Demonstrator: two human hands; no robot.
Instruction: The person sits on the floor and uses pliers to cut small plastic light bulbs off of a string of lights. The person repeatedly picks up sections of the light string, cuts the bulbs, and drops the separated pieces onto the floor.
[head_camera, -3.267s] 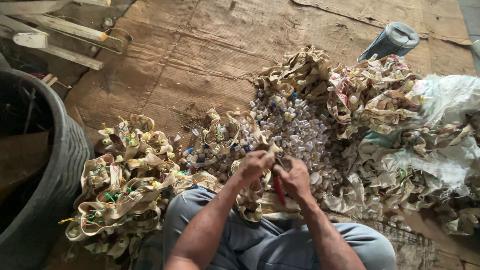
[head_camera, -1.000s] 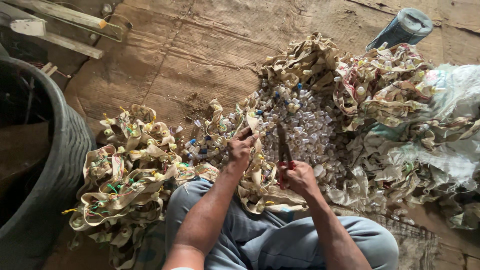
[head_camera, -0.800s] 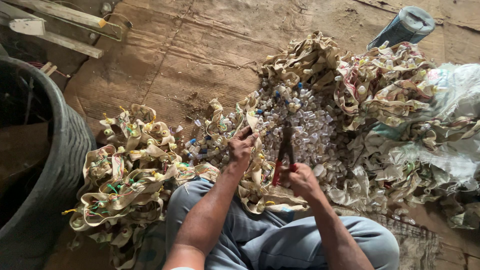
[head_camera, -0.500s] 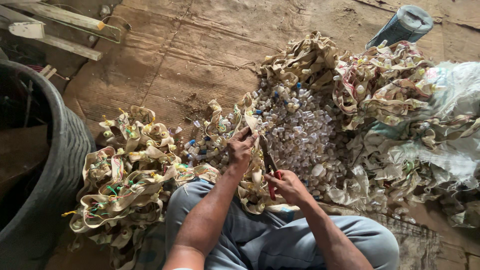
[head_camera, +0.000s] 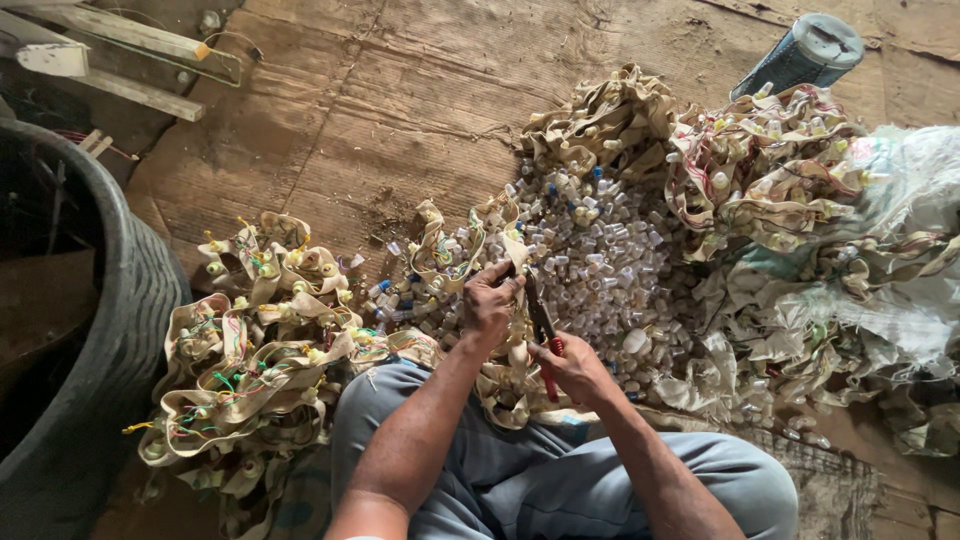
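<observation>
At the far left stands a large dark tub (head_camera: 110, 330) with a ribbed wall, and behind it some wooden slats (head_camera: 120, 40) lie on the brown matted floor (head_camera: 380, 110). Just beside the tub is a heap of beige strips (head_camera: 250, 350), floppy bands studded with small pale sockets and trailing thin coloured wires.

Next comes the person's left hand (head_camera: 490, 305). Its grip is closed on the beige strip (head_camera: 470, 255) that runs up from the lap, fingers pinched together at a socket near the tool. The strip looks light and limp, so it would sag anywhere it is not held; the firm spot to take it seems to be right beside a socket, where the band is stiffened.

Close to the right, the right hand (head_camera: 575, 368) is clamped around the red handles of a pair of pliers (head_camera: 541, 325), whose dark nose points up toward the left fingers and meets the strip there. The tool is rigid and probably the heaviest thing in hand.

Beyond the hands spreads a pile of small loose caps (head_camera: 610, 260), pale and blue, which look light and apt to roll or scatter. Further right lie more tangled strips (head_camera: 770, 170) and crumpled woven sacking (head_camera: 900, 260). At the top right a blue-grey cone of thread (head_camera: 800, 55) lies tilted on the floor.
</observation>
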